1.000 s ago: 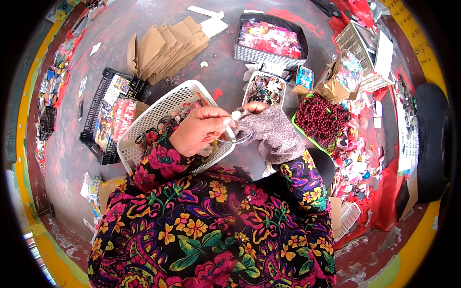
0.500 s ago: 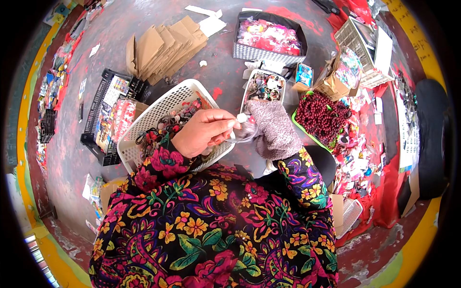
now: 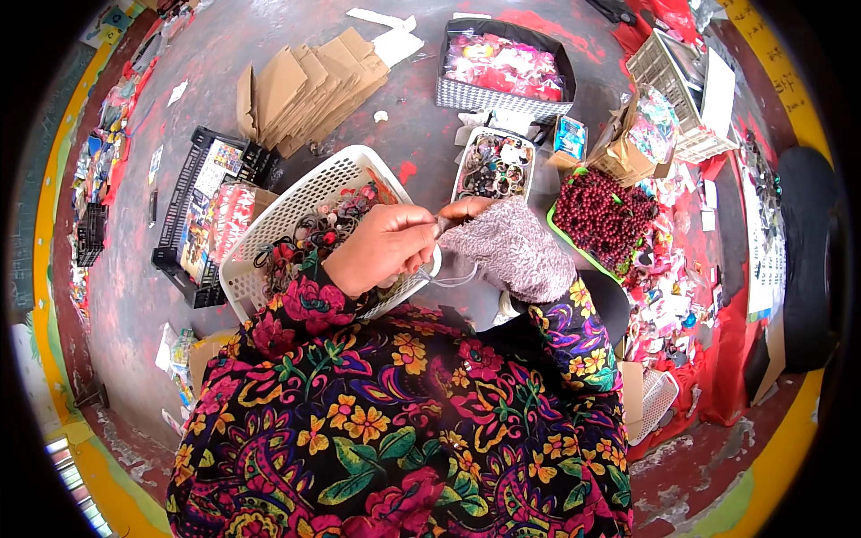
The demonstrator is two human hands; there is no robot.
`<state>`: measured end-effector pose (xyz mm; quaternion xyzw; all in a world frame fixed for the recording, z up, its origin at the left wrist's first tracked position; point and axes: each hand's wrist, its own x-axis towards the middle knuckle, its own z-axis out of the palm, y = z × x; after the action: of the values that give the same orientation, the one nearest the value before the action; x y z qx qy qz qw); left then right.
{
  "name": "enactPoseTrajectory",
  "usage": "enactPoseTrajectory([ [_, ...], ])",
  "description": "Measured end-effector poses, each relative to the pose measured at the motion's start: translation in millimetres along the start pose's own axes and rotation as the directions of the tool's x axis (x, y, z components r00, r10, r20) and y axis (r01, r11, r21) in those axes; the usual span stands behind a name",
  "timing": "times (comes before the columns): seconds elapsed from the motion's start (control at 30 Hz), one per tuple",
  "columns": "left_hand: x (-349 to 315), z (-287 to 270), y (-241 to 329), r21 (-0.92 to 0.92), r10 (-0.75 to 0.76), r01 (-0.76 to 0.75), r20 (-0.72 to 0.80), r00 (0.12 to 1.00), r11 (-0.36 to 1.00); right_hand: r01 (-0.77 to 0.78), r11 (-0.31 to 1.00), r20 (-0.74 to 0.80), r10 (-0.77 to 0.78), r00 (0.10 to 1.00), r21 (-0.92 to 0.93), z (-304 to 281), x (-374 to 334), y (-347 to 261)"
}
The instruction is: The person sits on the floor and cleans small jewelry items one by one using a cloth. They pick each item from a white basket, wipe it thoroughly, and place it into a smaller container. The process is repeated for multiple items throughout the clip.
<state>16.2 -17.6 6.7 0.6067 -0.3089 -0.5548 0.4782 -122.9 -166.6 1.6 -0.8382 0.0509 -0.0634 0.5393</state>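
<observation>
My left hand [image 3: 381, 249] is closed in a pinch above a white perforated basket [image 3: 242, 285]. A thin, pale grey looped strand [image 3: 456, 282] hangs just below its fingertips. My right hand [image 3: 465, 209] meets those fingertips, its fingers bent and pressed together; a fuzzy grey-mauve cover [image 3: 520, 251] hides most of it. What sits between the two hands is too small and covered to make out. Inside the basket lies a heap of dark, red and pink hair ties [image 3: 314, 235]. Ahead of my right hand, a smaller white basket [image 3: 459, 179] holds dark and light small pieces.
To the right stands a green tray [image 3: 574, 244] of dark red beads. Beyond are a patterned fabric bin [image 3: 502, 106] with bagged pink goods and an open carton [image 3: 619, 166]. Folded cardboard [image 3: 314, 90] and a black crate [image 3: 184, 242] are at left. Loose scraps litter the right side.
My right hand has turned, so its fingers now show at the left fingertips. The small white-and-red piece seen there earlier is hidden, and the grey strand hangs in a wider loop.
</observation>
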Motion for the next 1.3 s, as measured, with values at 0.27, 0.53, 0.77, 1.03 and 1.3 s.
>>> enactPoseTrajectory([
  [0.27, -1.6, -10.2, 7.5, -0.342, 0.008, 0.011, 0.055, 0.998, 0.940, -0.243, 0.898, 0.020, 0.253, 0.967, 0.368, -0.5, 1.8, 8.5],
  [0.53, 6.8, -15.6, -13.5, -0.522, 0.193, -0.127, 0.075, 0.978, 0.844, 0.502, 0.669, -0.137, -0.664, 0.735, -0.548, -8.4, 0.8, 25.5],
  [0.77, 7.9, -14.0, -17.7, -0.503, 0.075, -0.004, 0.120, 0.990, 0.864, 0.405, 0.715, -0.252, -0.621, 0.743, -0.570, -3.3, -9.2, 28.6],
  [1.03, -3.6, -11.1, 8.5, -0.150, 0.085, -0.081, 0.024, 0.996, 0.985, 0.163, 0.980, -0.424, -0.100, 0.900, 0.116, -11.0, -5.1, 21.7],
  [1.3, 0.5, 1.6, 5.8, 0.032, 0.210, -0.211, 0.006, 0.978, 0.977, -0.055, 0.998, -0.108, 0.058, 0.992, 0.031, -4.2, 10.9, -9.2],
])
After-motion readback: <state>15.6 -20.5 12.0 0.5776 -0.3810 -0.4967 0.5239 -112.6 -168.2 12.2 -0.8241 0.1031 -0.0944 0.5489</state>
